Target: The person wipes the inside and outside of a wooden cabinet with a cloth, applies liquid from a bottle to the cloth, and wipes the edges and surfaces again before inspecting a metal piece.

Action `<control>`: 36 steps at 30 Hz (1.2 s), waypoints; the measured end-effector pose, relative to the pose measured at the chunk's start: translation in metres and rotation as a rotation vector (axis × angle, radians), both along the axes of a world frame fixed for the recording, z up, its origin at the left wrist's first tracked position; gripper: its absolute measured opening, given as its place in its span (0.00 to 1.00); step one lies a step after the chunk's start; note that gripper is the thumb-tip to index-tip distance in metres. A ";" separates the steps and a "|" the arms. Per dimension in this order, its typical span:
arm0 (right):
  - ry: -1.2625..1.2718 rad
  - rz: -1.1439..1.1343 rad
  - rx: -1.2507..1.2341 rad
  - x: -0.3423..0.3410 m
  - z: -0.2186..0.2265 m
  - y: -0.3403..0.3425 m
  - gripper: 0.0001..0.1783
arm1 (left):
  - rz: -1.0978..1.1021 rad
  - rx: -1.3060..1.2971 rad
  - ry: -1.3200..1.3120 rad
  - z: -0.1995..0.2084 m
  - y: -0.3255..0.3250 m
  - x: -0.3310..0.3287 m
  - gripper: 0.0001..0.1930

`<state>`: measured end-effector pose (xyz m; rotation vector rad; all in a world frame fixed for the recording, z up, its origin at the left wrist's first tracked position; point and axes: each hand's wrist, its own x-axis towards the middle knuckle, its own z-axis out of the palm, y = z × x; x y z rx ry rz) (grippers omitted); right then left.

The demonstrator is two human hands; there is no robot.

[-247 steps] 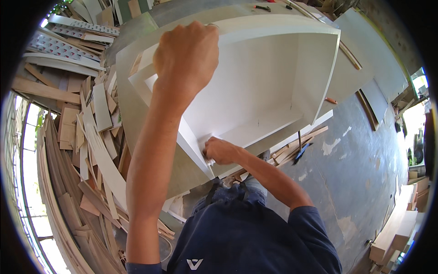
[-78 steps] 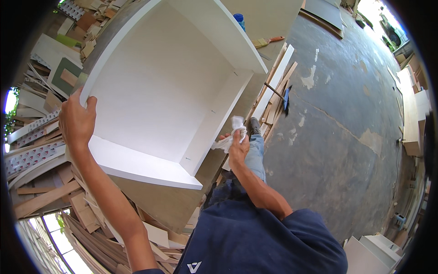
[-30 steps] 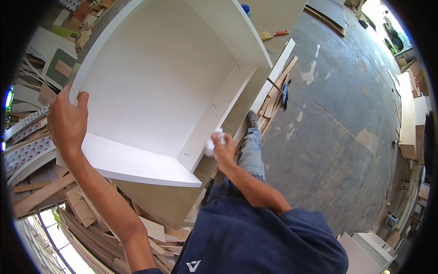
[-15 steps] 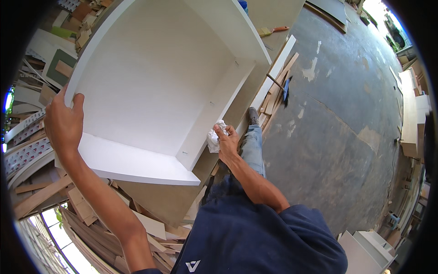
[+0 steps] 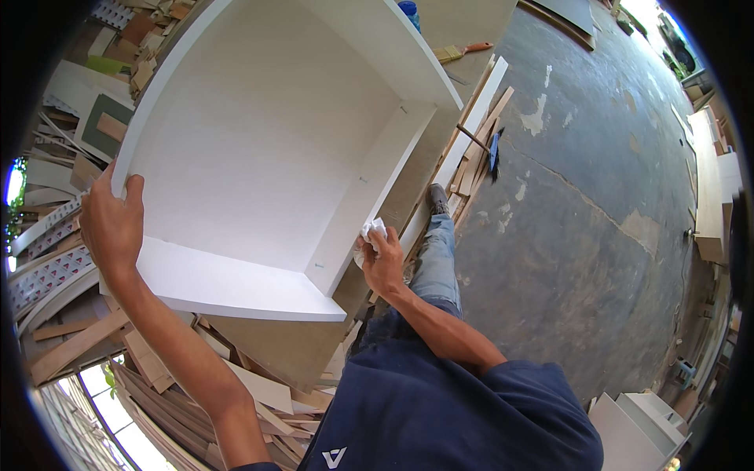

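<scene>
A white open-fronted cabinet box [image 5: 236,157] lies on a brown work surface [image 5: 267,341], its hollow side facing up. Fingers of my left hand [image 5: 114,224] are wrapped over the rim of its left panel, the thumb on the inner side. In my right hand [image 5: 383,263] is a crumpled white rag [image 5: 372,229], pinched between bent fingers. Rag and fingertips are at the outer edge of the cabinet's right rail; whether they press on it I cannot tell. Small metal fittings dot the inner face of that rail.
Beyond the cabinet are a paintbrush [image 5: 463,52] and a blue container [image 5: 409,14]. Wood strips [image 5: 473,157] and a blue-headed broom [image 5: 494,153] lie by my foot on the grey floor [image 5: 565,259]. Wood offcuts [image 5: 145,357] pile up at the left.
My right hand has shifted slightly left and nearer to me with the rag, closer to the rail's edge. The left hand keeps its hold on the left panel.
</scene>
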<state>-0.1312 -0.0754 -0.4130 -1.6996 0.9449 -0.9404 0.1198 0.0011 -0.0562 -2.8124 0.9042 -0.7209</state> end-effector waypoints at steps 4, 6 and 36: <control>0.021 -0.090 -0.080 0.009 -0.003 -0.036 0.12 | 0.023 0.004 -0.003 0.003 -0.002 -0.002 0.22; 0.021 -0.138 -0.065 0.012 -0.002 -0.044 0.14 | 0.031 -0.014 0.046 0.002 -0.002 -0.001 0.23; -0.079 0.161 -0.145 -0.012 -0.013 -0.011 0.13 | -0.006 -0.009 -0.019 0.000 0.001 -0.004 0.23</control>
